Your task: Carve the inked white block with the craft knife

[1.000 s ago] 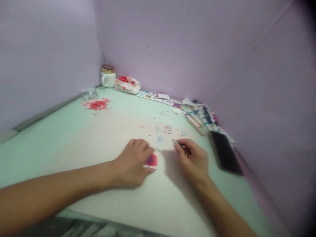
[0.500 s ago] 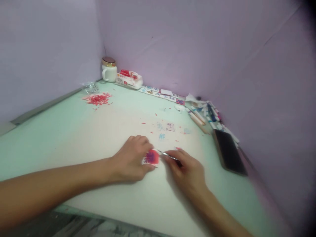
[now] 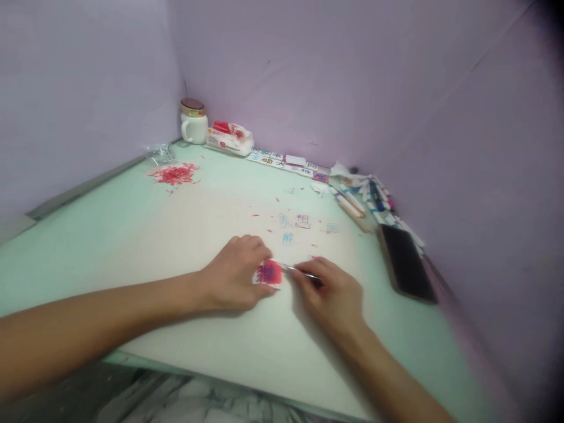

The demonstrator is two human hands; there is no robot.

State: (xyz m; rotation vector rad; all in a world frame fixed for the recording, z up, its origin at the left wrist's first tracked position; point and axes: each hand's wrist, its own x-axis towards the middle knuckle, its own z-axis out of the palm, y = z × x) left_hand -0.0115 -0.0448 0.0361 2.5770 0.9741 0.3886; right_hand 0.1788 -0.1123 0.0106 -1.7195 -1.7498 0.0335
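Note:
Between the thumb and fingers of my left hand (image 3: 238,275) is a small white stamp block (image 3: 269,272), its upper face coloured red with purple character strokes. It lies low on the pale tabletop. My right hand (image 3: 332,291) is closed around a slim metal carving knife (image 3: 304,272), held like a pen. The knife's tip points left and meets the block's right edge; whether it cuts in is too blurred to tell. Just beyond the hands, blue and purple characters (image 3: 303,221) mark the table among scattered red shavings.
A pile of red shavings (image 3: 175,174) lies at the far left near a clear plastic bag (image 3: 161,154). A lidded white mug (image 3: 194,126), a wipes pack (image 3: 229,138), character tiles (image 3: 282,164) and several marker pens (image 3: 350,202) line the wall. A phone (image 3: 406,262) lies at right.
The whole view has shifted slightly, so everything sits a little higher in the picture. Both hands keep their holds, and the knife's tip stays at the block's right edge.

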